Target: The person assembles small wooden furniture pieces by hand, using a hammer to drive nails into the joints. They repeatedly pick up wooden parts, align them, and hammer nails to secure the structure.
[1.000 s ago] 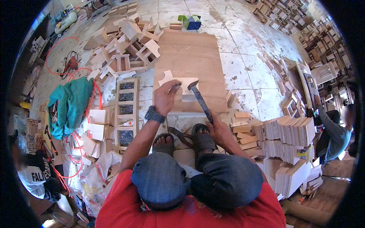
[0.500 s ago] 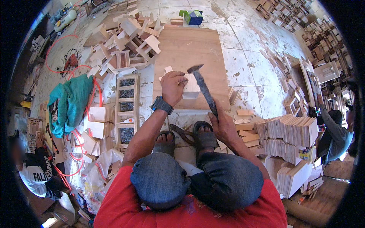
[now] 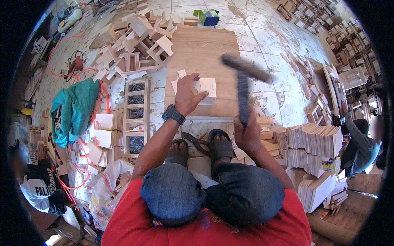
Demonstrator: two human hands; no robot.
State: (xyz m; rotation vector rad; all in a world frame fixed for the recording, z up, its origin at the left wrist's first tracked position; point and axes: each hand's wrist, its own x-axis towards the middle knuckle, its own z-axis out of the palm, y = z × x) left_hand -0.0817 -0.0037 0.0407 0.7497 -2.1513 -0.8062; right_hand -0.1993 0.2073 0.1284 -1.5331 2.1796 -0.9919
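Observation:
My right hand [image 3: 248, 133] is wrapped round the lower handle of a hammer [image 3: 243, 92]. The hammer is raised at the right of the board, its head blurred by motion. My left hand [image 3: 188, 95], with a dark watch above it on the wrist, grips the left side of a pale wooden block [image 3: 207, 87]. Its thumb and forefinger are spread along the block, and the other fingers are partly hidden. This block rests on a brown plywood board [image 3: 201, 49]. Beside the left hand, a small notched wood piece [image 3: 180, 75] lies on the board.
A divided wooden tray of nails [image 3: 136, 99] lies left of the board. Pincers [image 3: 195, 141] are between my sandals. Wooden assemblies [image 3: 131, 45] are heaped at far left, and stacked panels [image 3: 310, 141] stand at right. Red hose and a green cloth [image 3: 74, 108] lie left. Two people work at the sides.
The hammer has swung up and to the right, away from the block. My left hand's fingers have opened from a pinch above the block and now spread along its side.

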